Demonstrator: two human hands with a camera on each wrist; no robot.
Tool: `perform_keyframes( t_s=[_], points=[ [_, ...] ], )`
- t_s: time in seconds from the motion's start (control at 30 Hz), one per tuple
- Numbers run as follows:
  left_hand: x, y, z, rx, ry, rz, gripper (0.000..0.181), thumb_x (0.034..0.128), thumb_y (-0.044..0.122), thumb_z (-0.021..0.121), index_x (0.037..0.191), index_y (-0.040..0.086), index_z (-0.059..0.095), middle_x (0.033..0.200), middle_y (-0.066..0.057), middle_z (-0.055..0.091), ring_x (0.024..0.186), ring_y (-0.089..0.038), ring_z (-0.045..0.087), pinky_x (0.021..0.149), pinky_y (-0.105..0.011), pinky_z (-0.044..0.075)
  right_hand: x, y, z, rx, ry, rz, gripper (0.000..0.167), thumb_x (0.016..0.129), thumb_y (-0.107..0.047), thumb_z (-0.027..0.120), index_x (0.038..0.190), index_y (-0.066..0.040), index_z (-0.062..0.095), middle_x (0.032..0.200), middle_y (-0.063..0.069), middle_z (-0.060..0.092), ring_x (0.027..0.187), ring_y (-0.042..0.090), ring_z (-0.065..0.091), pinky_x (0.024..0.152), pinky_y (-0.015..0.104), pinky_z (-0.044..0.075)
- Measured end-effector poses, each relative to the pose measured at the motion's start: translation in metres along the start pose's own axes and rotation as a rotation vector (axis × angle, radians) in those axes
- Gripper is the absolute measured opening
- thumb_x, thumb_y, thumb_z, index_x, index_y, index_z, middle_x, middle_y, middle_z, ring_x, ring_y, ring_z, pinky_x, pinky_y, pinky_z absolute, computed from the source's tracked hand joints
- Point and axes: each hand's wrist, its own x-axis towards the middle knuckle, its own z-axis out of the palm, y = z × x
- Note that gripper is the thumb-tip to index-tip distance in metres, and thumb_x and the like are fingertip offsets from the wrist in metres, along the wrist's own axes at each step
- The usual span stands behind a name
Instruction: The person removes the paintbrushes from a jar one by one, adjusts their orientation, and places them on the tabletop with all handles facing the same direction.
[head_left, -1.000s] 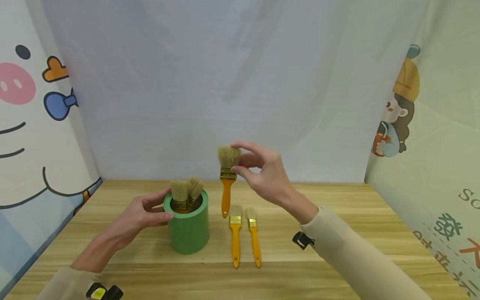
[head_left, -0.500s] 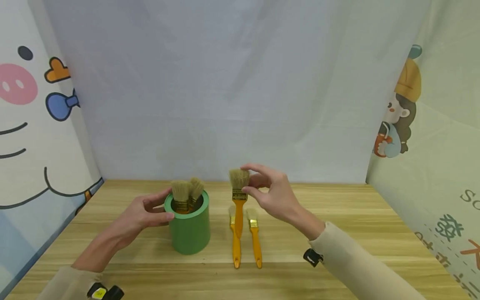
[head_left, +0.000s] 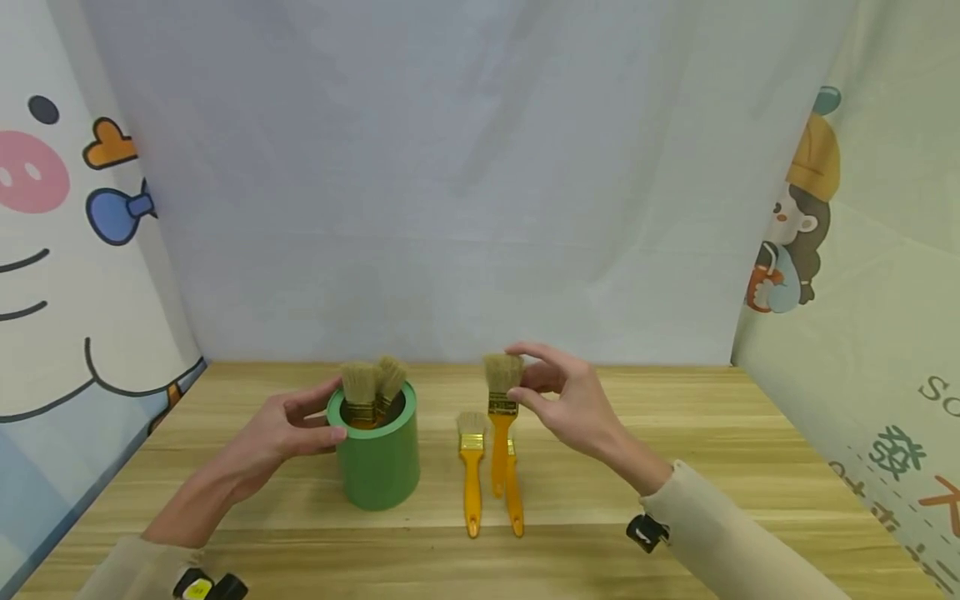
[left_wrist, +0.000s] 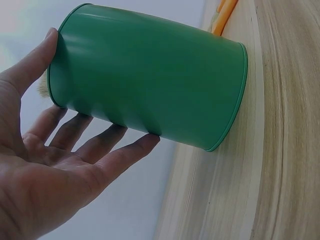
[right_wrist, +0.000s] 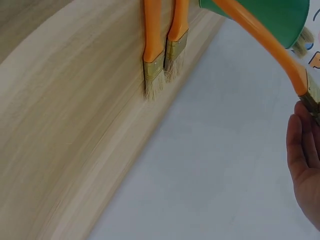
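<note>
A: Nearest?
B: Two brushes (head_left: 472,487) lay side by side on the table (head_left: 570,567).
A: Hands?
B: Left hand (head_left: 276,429) gripped the green can (head_left: 378,471), thumb at its rim; more brushes (head_left: 360,387) poked out, bristles up. Right hand (head_left: 577,408) pinched a raised brush (head_left: 500,442) at its bristle end, handle down.
A: Beyond?
B: A pale sheet (head_left: 450,167) hung behind the table.

An orange-handled flat paintbrush (head_left: 501,429) hangs bristles-up at three o'clock from an upright green can (head_left: 378,471) holding two brushes (head_left: 360,385).
</note>
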Motion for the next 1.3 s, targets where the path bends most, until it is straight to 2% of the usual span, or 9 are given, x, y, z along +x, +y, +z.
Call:
perform_keyframes(
  t_s=[0.2, 0.37, 0.5, 0.63, 0.77, 0.93, 1.07, 1.3],
  points=[
    [-0.001, 0.000, 0.000, 0.000, 0.005, -0.001, 0.086, 0.0992, 0.009, 0.073, 0.167, 0.002, 0.021, 0.167, -0.028, 0.026, 0.143, -0.049, 0.041, 0.096, -0.039, 0.058, -0.009, 0.008, -0.009, 0.006, -0.011, 0.100, 0.050, 0.094, -0.001, 0.079, 0.141, -0.014, 0.067, 0.092, 0.002, 0.077, 0.080, 0.023, 0.074, 0.074, 0.034, 0.059],
    [-0.001, 0.000, 0.000, 0.001, 0.010, 0.006, 0.086, 0.0987, 0.008, 0.073, 0.167, 0.002, 0.022, 0.167, -0.029, 0.027, 0.143, -0.049, 0.041, 0.096, -0.039, 0.058, -0.015, 0.015, -0.016, -0.005, -0.028, 0.129, 0.049, 0.095, 0.000, 0.078, 0.142, -0.011, 0.066, 0.090, 0.001, 0.077, 0.078, 0.022, 0.073, 0.072, 0.033, 0.059],
    [-0.001, 0.000, 0.000, 0.005, 0.008, 0.013, 0.085, 0.0990, 0.008, 0.073, 0.167, 0.001, 0.022, 0.166, -0.029, 0.027, 0.143, -0.049, 0.042, 0.095, -0.039, 0.058, -0.020, 0.018, -0.021, 0.003, -0.050, 0.153, 0.048, 0.095, 0.000, 0.077, 0.142, -0.008, 0.065, 0.091, 0.003, 0.077, 0.077, 0.020, 0.073, 0.065, 0.031, 0.055],
    [-0.001, -0.001, 0.000, 0.009, 0.001, 0.018, 0.085, 0.0991, 0.008, 0.073, 0.167, 0.001, 0.021, 0.166, -0.030, 0.027, 0.142, -0.050, 0.042, 0.095, -0.039, 0.058, -0.023, 0.022, -0.025, 0.017, -0.077, 0.190, 0.050, 0.094, 0.001, 0.077, 0.142, -0.006, 0.065, 0.092, 0.005, 0.077, 0.080, 0.021, 0.074, 0.067, 0.032, 0.056],
    [-0.001, -0.001, 0.000, 0.008, -0.001, 0.019, 0.086, 0.0986, 0.008, 0.073, 0.166, 0.000, 0.021, 0.166, -0.030, 0.026, 0.143, -0.050, 0.041, 0.096, -0.038, 0.058, -0.026, 0.030, -0.028, 0.052, -0.110, 0.239, 0.051, 0.094, 0.003, 0.077, 0.143, -0.003, 0.064, 0.095, 0.009, 0.076, 0.085, 0.026, 0.075, 0.074, 0.036, 0.062],
    [0.000, -0.001, 0.000, 0.008, 0.000, 0.013, 0.086, 0.0987, 0.009, 0.073, 0.167, 0.001, 0.020, 0.167, -0.029, 0.026, 0.143, -0.050, 0.040, 0.096, -0.038, 0.058, -0.029, 0.041, -0.031, 0.133, -0.159, 0.298, 0.051, 0.095, 0.005, 0.074, 0.144, 0.003, 0.060, 0.100, 0.018, 0.075, 0.086, 0.036, 0.075, 0.079, 0.044, 0.063],
    [0.000, 0.000, 0.000, 0.007, -0.005, 0.011, 0.086, 0.0990, 0.009, 0.073, 0.167, 0.002, 0.021, 0.167, -0.029, 0.026, 0.144, -0.050, 0.039, 0.096, -0.039, 0.058, -0.030, 0.050, -0.033, 0.173, -0.188, 0.342, 0.052, 0.096, 0.004, 0.073, 0.145, 0.006, 0.057, 0.104, 0.021, 0.074, 0.086, 0.035, 0.075, 0.081, 0.051, 0.062],
    [-0.001, 0.000, 0.000, 0.009, -0.010, 0.011, 0.087, 0.0990, 0.009, 0.073, 0.167, 0.002, 0.020, 0.167, -0.028, 0.025, 0.144, -0.051, 0.039, 0.096, -0.038, 0.058, -0.030, 0.066, -0.030, 0.175, -0.210, 0.393, 0.053, 0.096, 0.005, 0.072, 0.146, 0.007, 0.055, 0.108, 0.023, 0.071, 0.087, 0.033, 0.076, 0.083, 0.058, 0.061]
  ],
)
